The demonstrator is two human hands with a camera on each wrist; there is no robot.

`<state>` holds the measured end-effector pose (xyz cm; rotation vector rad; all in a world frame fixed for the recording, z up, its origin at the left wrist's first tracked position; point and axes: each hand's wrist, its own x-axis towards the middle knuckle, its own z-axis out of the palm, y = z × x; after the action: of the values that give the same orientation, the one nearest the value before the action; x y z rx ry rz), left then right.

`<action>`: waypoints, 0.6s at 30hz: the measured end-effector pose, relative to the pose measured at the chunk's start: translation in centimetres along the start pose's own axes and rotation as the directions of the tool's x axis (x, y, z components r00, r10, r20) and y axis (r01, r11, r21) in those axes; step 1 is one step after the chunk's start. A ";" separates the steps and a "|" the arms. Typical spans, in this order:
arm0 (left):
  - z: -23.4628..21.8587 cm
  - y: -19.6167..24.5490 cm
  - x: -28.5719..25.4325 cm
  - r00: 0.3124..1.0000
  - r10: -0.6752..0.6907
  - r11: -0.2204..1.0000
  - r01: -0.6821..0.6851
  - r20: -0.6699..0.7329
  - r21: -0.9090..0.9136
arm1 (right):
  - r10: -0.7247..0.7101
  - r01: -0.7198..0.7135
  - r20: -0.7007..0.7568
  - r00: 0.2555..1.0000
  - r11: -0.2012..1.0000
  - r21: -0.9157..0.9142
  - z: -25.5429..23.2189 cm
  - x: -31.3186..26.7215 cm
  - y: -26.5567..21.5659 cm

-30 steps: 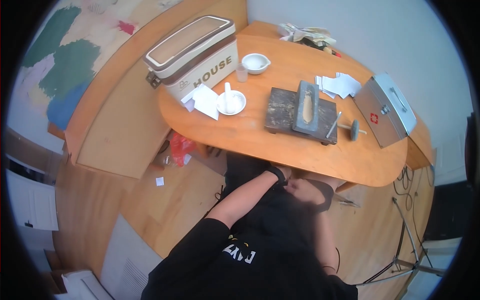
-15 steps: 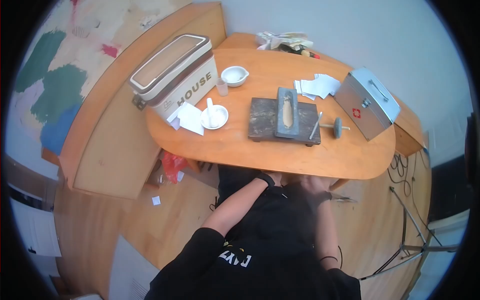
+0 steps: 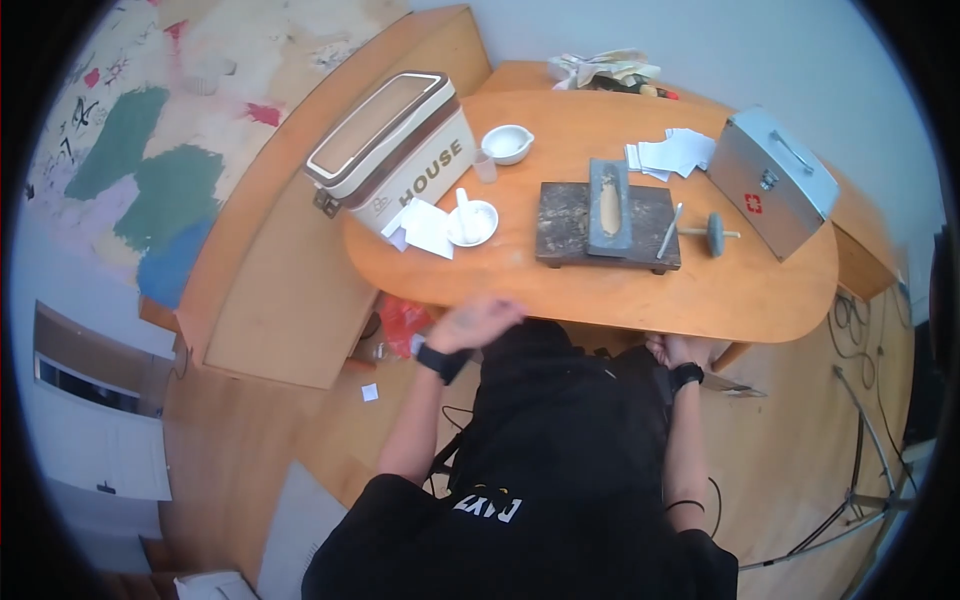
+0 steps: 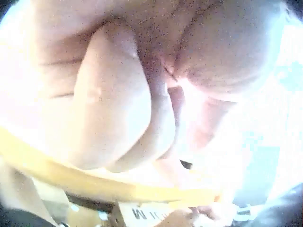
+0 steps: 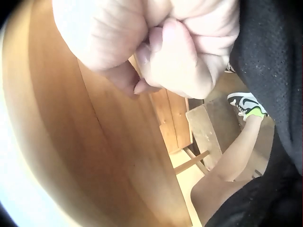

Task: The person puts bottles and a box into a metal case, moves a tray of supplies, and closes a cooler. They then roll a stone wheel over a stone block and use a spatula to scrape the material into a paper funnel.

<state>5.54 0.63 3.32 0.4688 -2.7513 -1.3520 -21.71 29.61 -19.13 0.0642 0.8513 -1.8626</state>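
Note:
My left hand is raised just off the table's near edge, fingers loosely bent and holding nothing visible. Nearest to it on the table stand a white mortar with a pestle in it and some white paper. My right hand is low by the table edge, over the lap. In the right wrist view its fingers are curled in toward the palm, with nothing visible in them. Farther in, a narrow grey trough with tan powder lies across a dark wooden stand.
A grey wheel on a wooden axle and a thin metal tool lie right of the trough. A cream box, a second white mortar, a clear cup, paper slips and a silver case stand around.
My hands were together at the lap. The left one has moved away to the left and up, while the right stays low by the table edge. The head view has shifted.

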 end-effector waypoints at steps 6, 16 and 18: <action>-8.9 -7.3 0.5 0.617 -0.297 0.949 0.273 -0.728 -0.156 | 0.003 0.000 0.105 0.994 1.000 -0.029 0.1 -0.3 -0.8; -7.6 -10.7 2.9 0.315 -0.394 0.830 0.525 -0.863 -0.188 | -0.049 0.043 -0.087 0.995 0.997 -0.070 0.0 -0.6 -0.6; -7.2 -12.0 3.2 0.394 -0.393 0.849 0.503 -0.831 -0.163 | -0.029 0.024 -0.084 0.996 0.998 -0.060 -0.4 -0.4 -0.7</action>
<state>6.68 -12.66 -1.86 1.5138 -1.8778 -0.6442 -22.18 30.29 -18.88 0.0965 0.9691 -1.8694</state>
